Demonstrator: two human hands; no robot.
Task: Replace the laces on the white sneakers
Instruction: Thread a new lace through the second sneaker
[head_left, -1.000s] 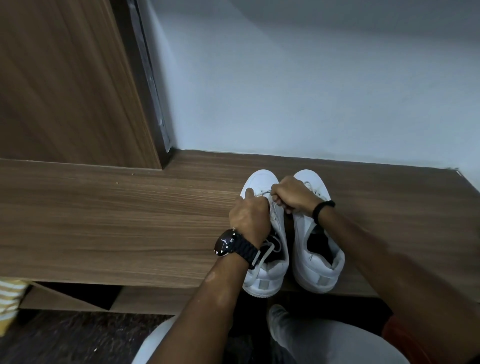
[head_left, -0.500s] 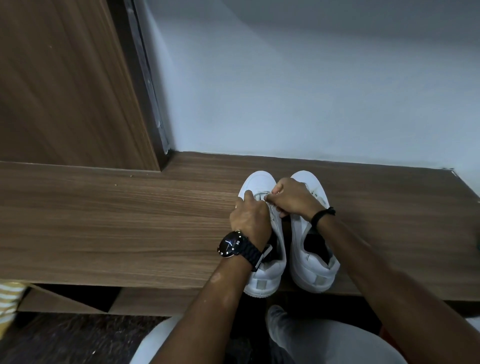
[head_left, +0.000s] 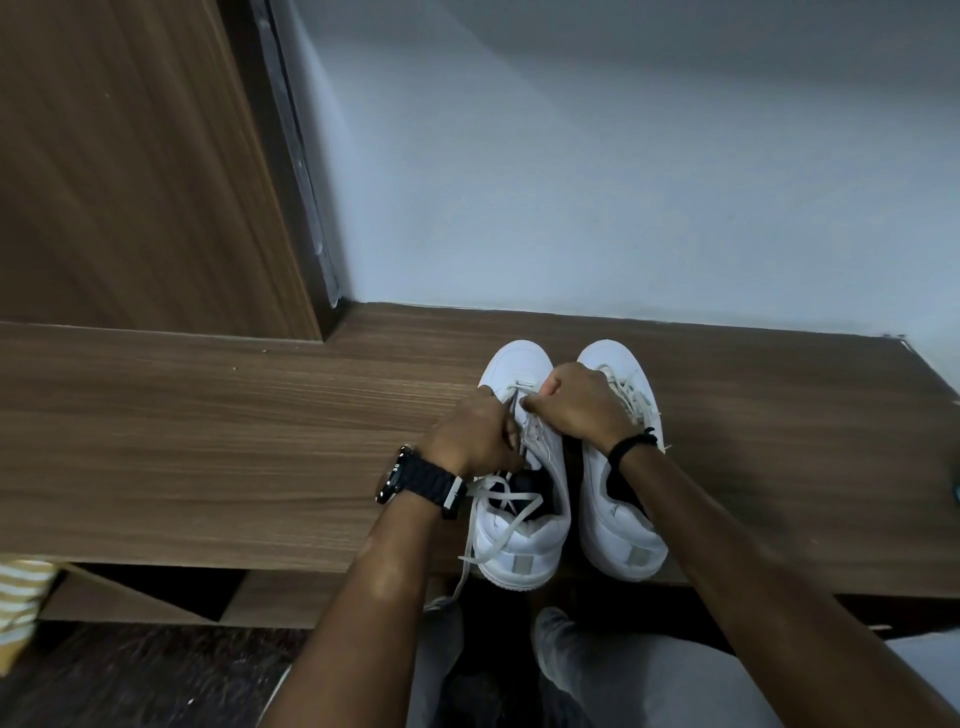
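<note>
On the bench (head_left: 208, 441), both hands' grip, left (head_left: 470, 436) and right (head_left: 582, 402), seemingly pinches the left sneaker's lace (head_left: 519, 400)

We see a brown wooden shelf (head_left: 208, 441) running along the wall, and on it two white sneakers (head_left: 524, 540) side by side (heels at its front edge, toes toward the wall).

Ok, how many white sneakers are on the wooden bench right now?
2. The left sneaker sits under both hands at the bench's front edge; the right sneaker stands beside it, toes toward the wall. None appears hidden.
</note>
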